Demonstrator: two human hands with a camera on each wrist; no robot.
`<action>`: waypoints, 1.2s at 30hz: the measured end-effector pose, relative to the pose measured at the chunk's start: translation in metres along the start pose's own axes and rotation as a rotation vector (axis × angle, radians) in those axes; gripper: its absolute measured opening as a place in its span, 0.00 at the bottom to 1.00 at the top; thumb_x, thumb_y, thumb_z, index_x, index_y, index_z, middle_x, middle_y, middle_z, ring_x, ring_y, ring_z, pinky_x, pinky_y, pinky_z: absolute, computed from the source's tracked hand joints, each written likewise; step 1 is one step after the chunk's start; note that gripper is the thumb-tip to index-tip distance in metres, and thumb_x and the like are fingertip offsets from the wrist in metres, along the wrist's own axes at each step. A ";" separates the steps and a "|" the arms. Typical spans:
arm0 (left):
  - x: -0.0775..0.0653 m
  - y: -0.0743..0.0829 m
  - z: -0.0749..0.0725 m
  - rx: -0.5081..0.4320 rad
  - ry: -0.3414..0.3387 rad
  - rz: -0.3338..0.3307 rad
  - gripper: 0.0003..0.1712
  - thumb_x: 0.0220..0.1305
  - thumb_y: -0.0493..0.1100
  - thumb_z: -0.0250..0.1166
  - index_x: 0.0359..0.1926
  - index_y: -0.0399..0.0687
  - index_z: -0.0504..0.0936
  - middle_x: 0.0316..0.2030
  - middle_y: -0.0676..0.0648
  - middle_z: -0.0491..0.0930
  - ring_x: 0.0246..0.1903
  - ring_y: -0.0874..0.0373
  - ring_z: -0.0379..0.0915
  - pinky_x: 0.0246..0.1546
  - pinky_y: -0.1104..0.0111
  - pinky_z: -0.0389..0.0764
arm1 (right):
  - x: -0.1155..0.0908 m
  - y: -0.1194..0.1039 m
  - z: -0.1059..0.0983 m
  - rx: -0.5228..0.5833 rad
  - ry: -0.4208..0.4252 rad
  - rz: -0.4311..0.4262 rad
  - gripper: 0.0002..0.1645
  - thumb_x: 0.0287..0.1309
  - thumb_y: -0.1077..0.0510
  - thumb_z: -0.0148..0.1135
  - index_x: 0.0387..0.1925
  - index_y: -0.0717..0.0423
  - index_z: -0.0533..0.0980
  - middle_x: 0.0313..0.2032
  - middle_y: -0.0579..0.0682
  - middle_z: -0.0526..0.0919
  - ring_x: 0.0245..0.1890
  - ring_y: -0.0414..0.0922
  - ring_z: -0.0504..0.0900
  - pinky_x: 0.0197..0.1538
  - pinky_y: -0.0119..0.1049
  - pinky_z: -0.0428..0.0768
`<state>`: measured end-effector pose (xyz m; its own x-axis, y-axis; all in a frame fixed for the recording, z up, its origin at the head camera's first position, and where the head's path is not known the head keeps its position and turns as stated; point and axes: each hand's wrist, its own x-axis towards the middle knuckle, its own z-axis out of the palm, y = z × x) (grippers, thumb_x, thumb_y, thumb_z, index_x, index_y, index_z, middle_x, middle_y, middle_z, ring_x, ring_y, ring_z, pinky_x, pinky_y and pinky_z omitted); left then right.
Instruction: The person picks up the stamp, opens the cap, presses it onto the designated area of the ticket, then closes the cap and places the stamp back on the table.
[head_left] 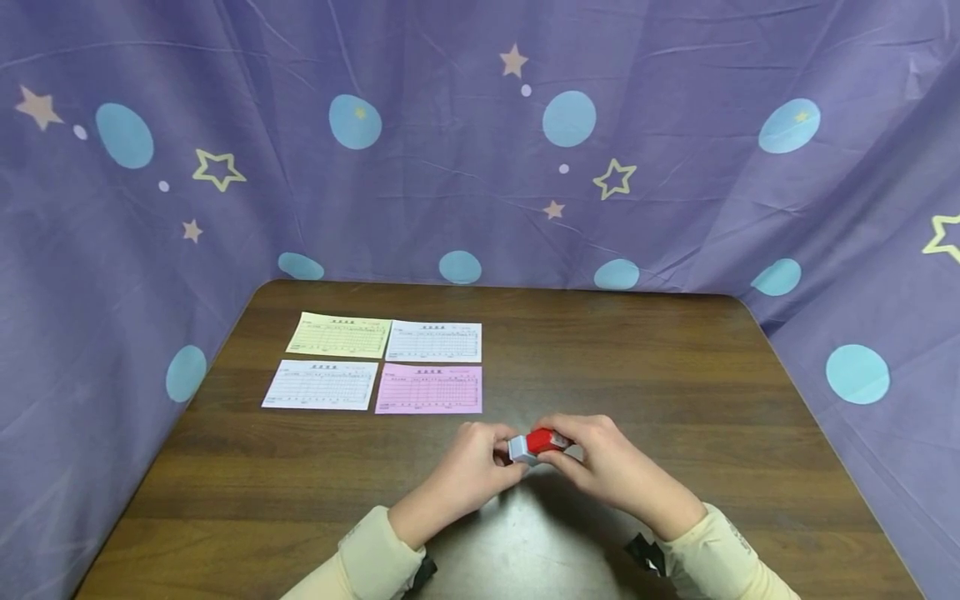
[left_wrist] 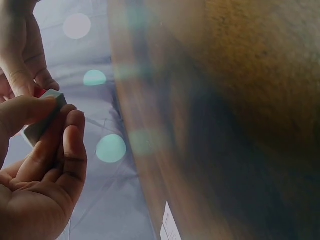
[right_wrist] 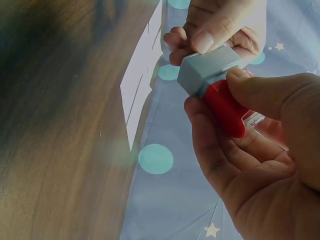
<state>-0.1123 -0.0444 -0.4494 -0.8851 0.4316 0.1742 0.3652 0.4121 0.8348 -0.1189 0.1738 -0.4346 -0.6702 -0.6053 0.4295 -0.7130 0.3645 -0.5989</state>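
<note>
Near the front middle of the table, both hands hold a small red stamp (head_left: 542, 441) with a blue-grey cap (head_left: 520, 450). My left hand (head_left: 474, 468) pinches the cap between thumb and fingers. The red body is gripped by my right hand (head_left: 611, 462), thumb on one side and fingers on the other. In the right wrist view the cap (right_wrist: 207, 69) sits against the end of the red body (right_wrist: 224, 107), in line with it. Most of the cap (left_wrist: 42, 125) shows in the left wrist view, while the red body is nearly hidden behind fingers.
Several printed slips lie flat in two rows at the back left: a yellow slip (head_left: 341, 336), a white slip (head_left: 433, 342), another white slip (head_left: 318, 385) and a pink slip (head_left: 429, 390). A purple patterned curtain (head_left: 480, 150) encloses the brown wooden table (head_left: 637, 358) at back and sides.
</note>
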 end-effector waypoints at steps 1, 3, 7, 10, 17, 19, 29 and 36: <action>0.000 0.000 0.000 -0.010 0.004 -0.007 0.08 0.50 0.28 0.73 0.33 0.39 0.86 0.23 0.55 0.85 0.20 0.73 0.73 0.21 0.74 0.77 | 0.000 0.000 0.000 0.002 -0.002 0.005 0.14 0.58 0.65 0.74 0.45 0.52 0.81 0.38 0.37 0.84 0.35 0.35 0.83 0.40 0.31 0.82; 0.000 0.000 0.000 -0.030 0.013 -0.022 0.08 0.51 0.29 0.74 0.33 0.39 0.86 0.23 0.55 0.85 0.20 0.73 0.73 0.21 0.73 0.77 | 0.000 0.001 -0.001 0.009 -0.004 0.016 0.14 0.58 0.65 0.73 0.45 0.52 0.81 0.37 0.38 0.84 0.35 0.35 0.83 0.40 0.31 0.82; 0.000 0.000 0.001 -0.033 0.028 -0.025 0.07 0.50 0.29 0.74 0.32 0.39 0.87 0.22 0.56 0.85 0.19 0.73 0.72 0.21 0.73 0.76 | 0.001 0.002 -0.002 0.013 -0.005 0.033 0.14 0.59 0.65 0.73 0.45 0.52 0.81 0.37 0.38 0.84 0.35 0.35 0.83 0.40 0.31 0.82; 0.001 -0.001 0.001 -0.028 0.032 -0.020 0.07 0.50 0.28 0.74 0.32 0.38 0.87 0.23 0.55 0.85 0.20 0.73 0.73 0.22 0.73 0.76 | 0.000 0.001 -0.004 -0.001 -0.006 0.039 0.14 0.58 0.65 0.73 0.45 0.52 0.81 0.38 0.38 0.84 0.36 0.35 0.83 0.40 0.31 0.82; 0.000 -0.009 -0.001 -0.010 0.008 -0.031 0.10 0.51 0.29 0.76 0.36 0.35 0.86 0.26 0.51 0.87 0.24 0.71 0.77 0.25 0.73 0.79 | -0.002 0.003 -0.009 -0.027 0.008 0.050 0.16 0.56 0.67 0.75 0.44 0.52 0.81 0.38 0.38 0.84 0.35 0.35 0.83 0.40 0.32 0.82; 0.000 -0.009 -0.001 0.017 0.005 -0.017 0.11 0.50 0.29 0.75 0.37 0.34 0.86 0.26 0.50 0.87 0.24 0.71 0.77 0.25 0.72 0.78 | -0.002 0.003 -0.009 -0.038 0.011 0.047 0.16 0.56 0.66 0.75 0.44 0.52 0.81 0.39 0.37 0.84 0.36 0.35 0.83 0.39 0.34 0.83; 0.003 -0.009 0.003 0.077 -0.025 -0.019 0.13 0.48 0.29 0.74 0.37 0.36 0.86 0.24 0.52 0.84 0.22 0.69 0.73 0.23 0.73 0.76 | -0.004 0.005 -0.013 -0.084 0.028 0.051 0.16 0.55 0.65 0.76 0.44 0.54 0.81 0.38 0.39 0.84 0.35 0.34 0.82 0.39 0.35 0.83; 0.007 -0.009 0.007 0.167 -0.046 -0.034 0.11 0.47 0.32 0.75 0.35 0.41 0.85 0.20 0.56 0.75 0.20 0.67 0.67 0.21 0.73 0.70 | -0.004 0.005 -0.014 -0.076 0.036 0.060 0.16 0.55 0.66 0.76 0.44 0.54 0.81 0.37 0.38 0.84 0.34 0.34 0.82 0.39 0.33 0.83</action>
<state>-0.1197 -0.0399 -0.4594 -0.8850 0.4500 0.1197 0.3815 0.5534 0.7404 -0.1228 0.1883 -0.4302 -0.7185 -0.5550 0.4192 -0.6838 0.4533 -0.5718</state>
